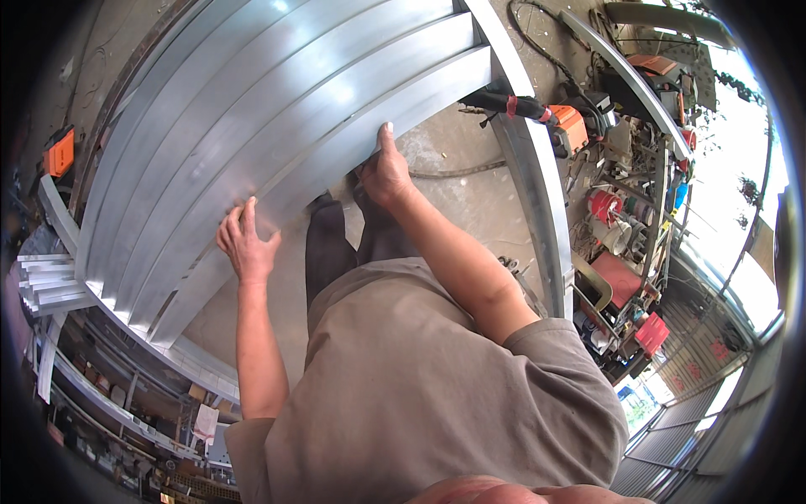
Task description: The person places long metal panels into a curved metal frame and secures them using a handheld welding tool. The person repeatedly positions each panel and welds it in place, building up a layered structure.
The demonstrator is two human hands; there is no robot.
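Workshop floor (457, 210): bare, dusty concrete under the work; clutter along right side and lower left.
Near slat (336, 160): long pale metal strip, front one of a slatted metal panel (277, 92); runs diagonally in front of the torso, right end close to a metal side rail (541, 185).
Left grip (248, 246): released, fingers spread, palm-down over near slat; firm contact hard to tell.
Right grip (386, 176): seems to be grasping near slat's edge, thumb up on the face, fingers hidden beneath.
Slip risk: smooth metal plus an open left side; that end could slide or swing if only the right side carries load.
Cut/pinch risk: no gloves; thin edges could cut, slot between slats could trap fingertips if strips shift.
Snag risk: black cable (529, 107) with red bands sits by the slat's right end; could catch or be crushed if the strip moves that way.
Foot risk: dark trouser legs (332, 235) right below the edge; a dropped slat could land there.
Orange-fronted case (569, 130): beyond rail, contents not visible.
Left orange case (59, 153): past panel's far edge, contents not visible.
Red box (651, 334): among right-side clutter, contents can't tell.
Shelving (126, 416): lower left, loaded with mixed small parts, too small to name.
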